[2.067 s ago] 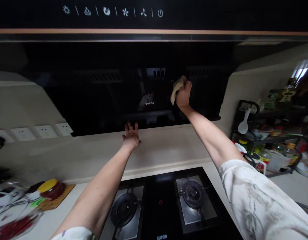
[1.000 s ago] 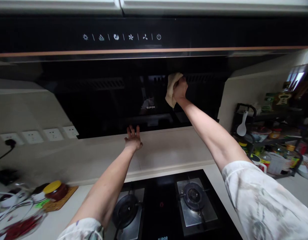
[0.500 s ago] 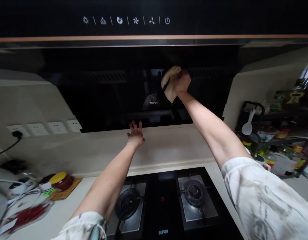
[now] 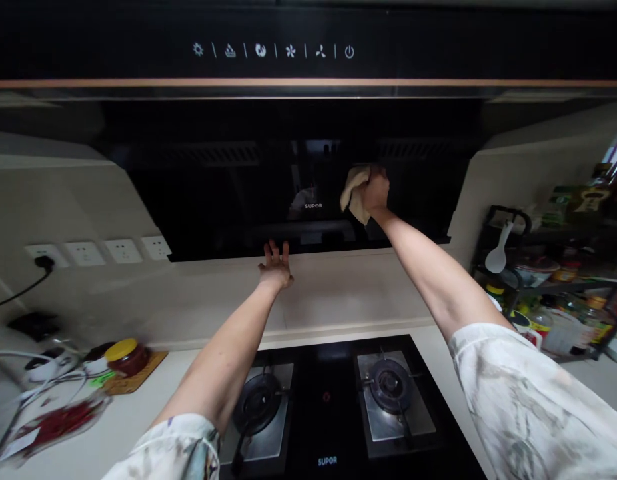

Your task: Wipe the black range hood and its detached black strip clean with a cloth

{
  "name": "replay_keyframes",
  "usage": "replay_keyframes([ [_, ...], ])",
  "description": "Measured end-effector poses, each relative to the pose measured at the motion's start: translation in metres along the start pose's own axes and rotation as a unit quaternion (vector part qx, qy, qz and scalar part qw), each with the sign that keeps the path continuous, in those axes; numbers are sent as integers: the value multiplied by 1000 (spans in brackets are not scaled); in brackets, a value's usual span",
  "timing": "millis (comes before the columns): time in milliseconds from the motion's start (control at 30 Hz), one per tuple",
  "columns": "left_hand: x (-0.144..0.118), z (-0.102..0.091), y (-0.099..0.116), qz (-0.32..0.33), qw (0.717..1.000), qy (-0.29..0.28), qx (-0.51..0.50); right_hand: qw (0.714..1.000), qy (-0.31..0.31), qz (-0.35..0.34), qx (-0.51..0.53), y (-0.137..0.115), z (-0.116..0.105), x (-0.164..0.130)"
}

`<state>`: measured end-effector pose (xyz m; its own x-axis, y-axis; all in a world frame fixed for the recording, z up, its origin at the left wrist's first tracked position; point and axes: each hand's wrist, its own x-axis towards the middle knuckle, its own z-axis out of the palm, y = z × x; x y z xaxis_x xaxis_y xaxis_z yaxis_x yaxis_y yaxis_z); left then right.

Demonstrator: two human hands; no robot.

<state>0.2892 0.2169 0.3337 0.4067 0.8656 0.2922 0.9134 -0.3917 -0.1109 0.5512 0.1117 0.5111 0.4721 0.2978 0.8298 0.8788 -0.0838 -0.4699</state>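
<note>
A black glossy range hood panel [image 4: 213, 207] slopes across the middle of the view. Against its right-centre part, my right hand [image 4: 377, 189] grips a beige cloth [image 4: 356, 195], which bunches out to the left of the fingers. My left hand [image 4: 277, 265] rests at the panel's bottom edge, fingers spread and pointing up, the fingertips on the black surface. Nothing is held in it. The hood's upper front [image 4: 413, 50] carries a row of lit white icons.
Below lies a black gas stove [image 4: 327, 427] with two burners. On the left counter are a yellow-lidded jar [image 4: 125, 357] on a wooden board and a bag of dried red chillies [image 4: 58, 427]. Wall sockets [image 4: 123, 252] line the left wall. A dark rack [image 4: 543, 287] with bottles stands at right.
My right hand has moved down and slightly right over the panel with the cloth. My left hand stays at the bottom edge. The camera view has shifted a little.
</note>
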Motion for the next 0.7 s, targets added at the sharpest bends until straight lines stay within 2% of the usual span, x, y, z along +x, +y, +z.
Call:
replay_keyframes([
  [167,1,-2,-1,2,1000,-7,-5,1000,20,5,17,27,1,-14],
  [267,1,-3,-1,1,1000,-8,-3,1000,3,-7,4,47,3,-33],
  [333,0,-3,0,3,1000,-7,-3,999,-27,-25,-27,63,4,-53],
  [500,-1,-2,0,7,1000,-5,-7,979,-162,-38,-115,93,9,-94],
  [600,0,1,0,7,1000,6,-10,973,-189,-36,-125,93,18,-98],
  [700,2,5,1,8,1000,18,-15,972,-209,-37,-99,77,36,-99],
])
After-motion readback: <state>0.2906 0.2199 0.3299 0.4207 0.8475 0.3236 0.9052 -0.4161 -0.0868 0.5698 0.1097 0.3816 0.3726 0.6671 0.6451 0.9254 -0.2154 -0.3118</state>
